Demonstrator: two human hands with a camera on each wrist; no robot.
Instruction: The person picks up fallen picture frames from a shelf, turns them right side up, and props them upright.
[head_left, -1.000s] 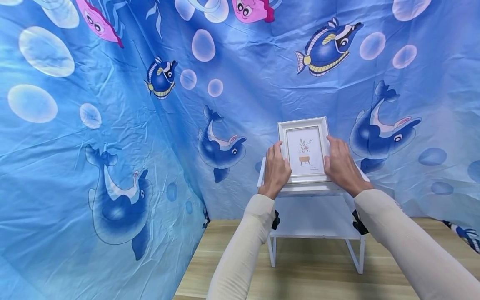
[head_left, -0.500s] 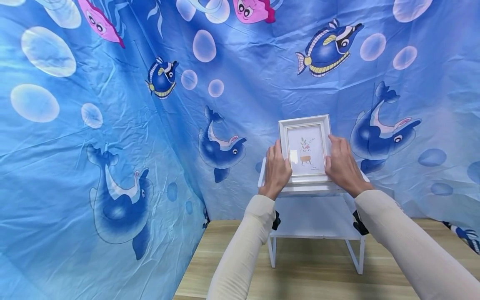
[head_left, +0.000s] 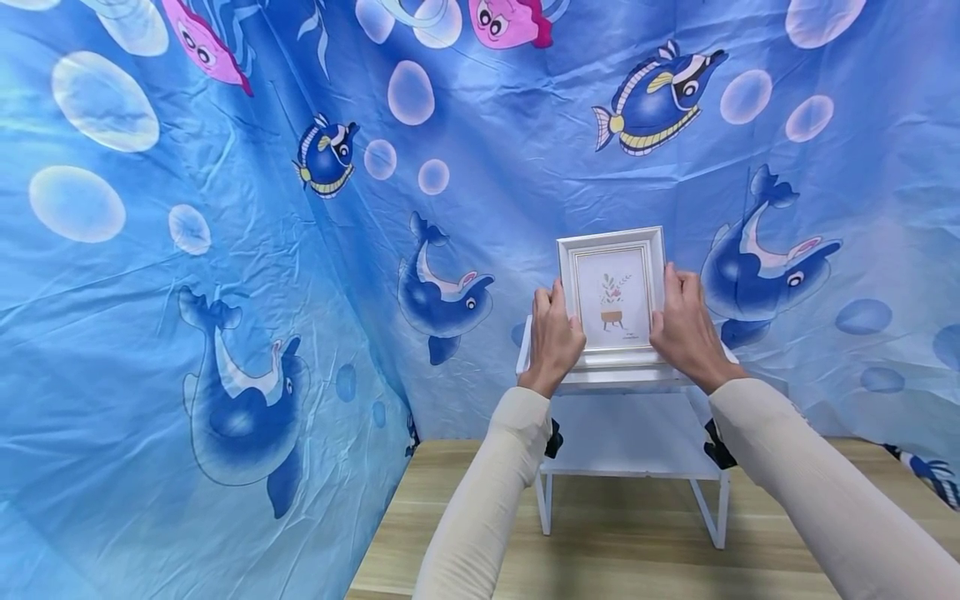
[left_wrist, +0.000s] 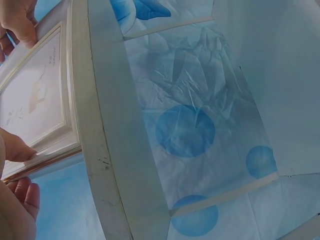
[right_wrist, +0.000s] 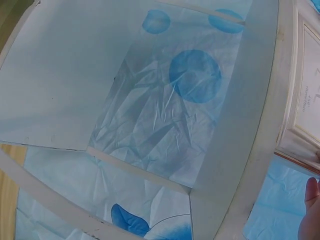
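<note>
Grip: both hands clamped on the picture frame, one per side. Left hand pinches the left edge, thumb on the front border, fingers round the outside. Right hand pinches the right edge, thumb also on front. Right wrist view only catches a bit of that hand at its right edge.

Frame is white with a thin gold inner line, stands roughly upright, right top corner slightly higher than left. Print inside: plant in a brown legged pot, tiny text below. Frame sits at the top of the white rack, bottom edge right by the upper shelf; can't tell if its weight is on it.

Rack has a lower shelf and thin white legs, stands on the wood-look floor. Far side and left: blue backdrop, wrinkled, printed with dolphins, fish, bubbles. Off-white sleeves on both arms.
</note>
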